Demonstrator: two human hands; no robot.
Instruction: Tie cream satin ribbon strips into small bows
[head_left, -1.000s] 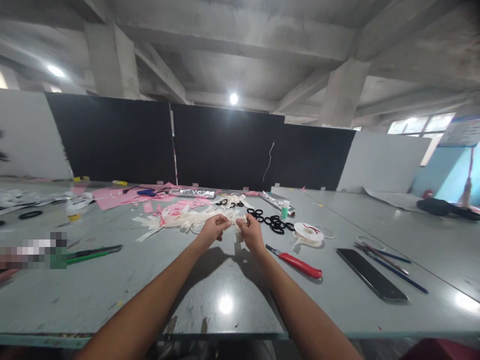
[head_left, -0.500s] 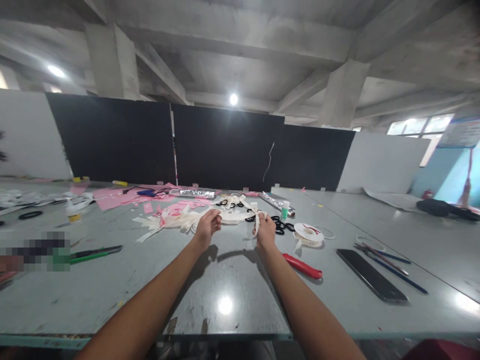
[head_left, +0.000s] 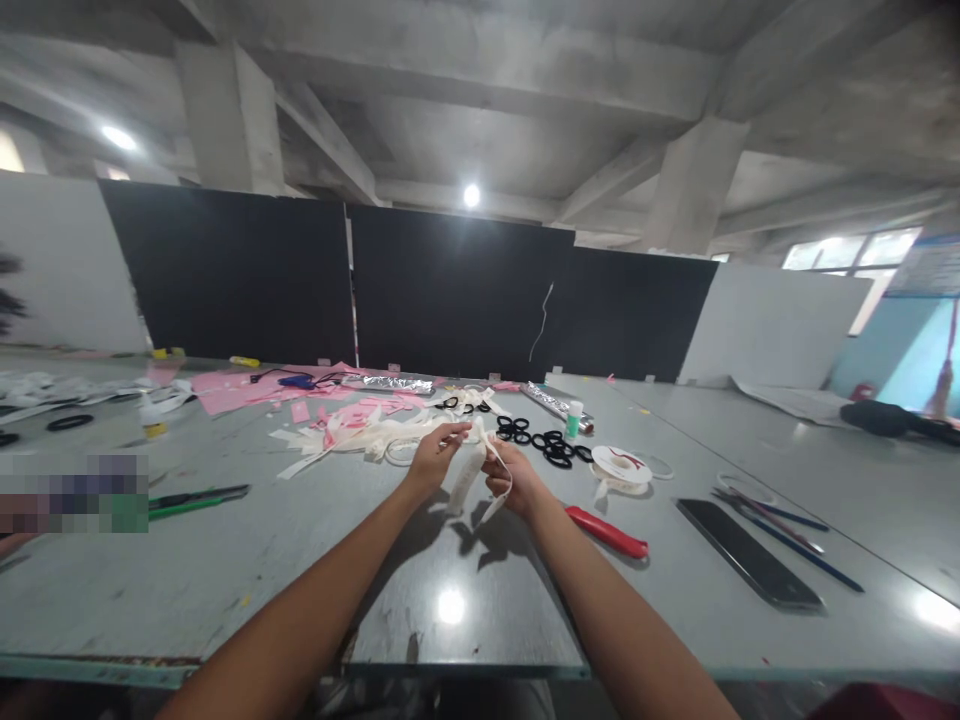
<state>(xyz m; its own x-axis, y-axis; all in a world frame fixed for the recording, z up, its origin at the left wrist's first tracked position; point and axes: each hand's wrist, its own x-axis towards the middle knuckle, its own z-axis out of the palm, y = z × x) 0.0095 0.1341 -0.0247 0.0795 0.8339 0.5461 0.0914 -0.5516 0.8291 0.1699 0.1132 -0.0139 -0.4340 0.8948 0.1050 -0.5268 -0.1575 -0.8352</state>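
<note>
A cream ribbon (head_left: 466,482) bends between my two hands above the table, its ends hanging down. My left hand (head_left: 435,462) is closed, fingertips pinching the ribbon near its upper bend. My right hand (head_left: 514,476) grips it from the other side, with a narrow strip looping over the fingers. Just beyond my right hand lie several black hair ties (head_left: 553,445). To the right sits a white spool (head_left: 621,466) wound with cream ribbon. A red-handled tool (head_left: 609,532) rests beside my right forearm; its other end is hidden.
Pink scraps (head_left: 240,390) and cream strips (head_left: 360,440) lie behind my left hand. A glue stick (head_left: 574,420) stands by the hair ties. On the right are a phone (head_left: 750,553) and slim tools (head_left: 795,540); on the left, a green cutter (head_left: 199,500) near a blurred-out patch.
My hands have come closer together. The ribbon, stretched level between them before, now folds and hangs down. More of the black hair ties show behind.
</note>
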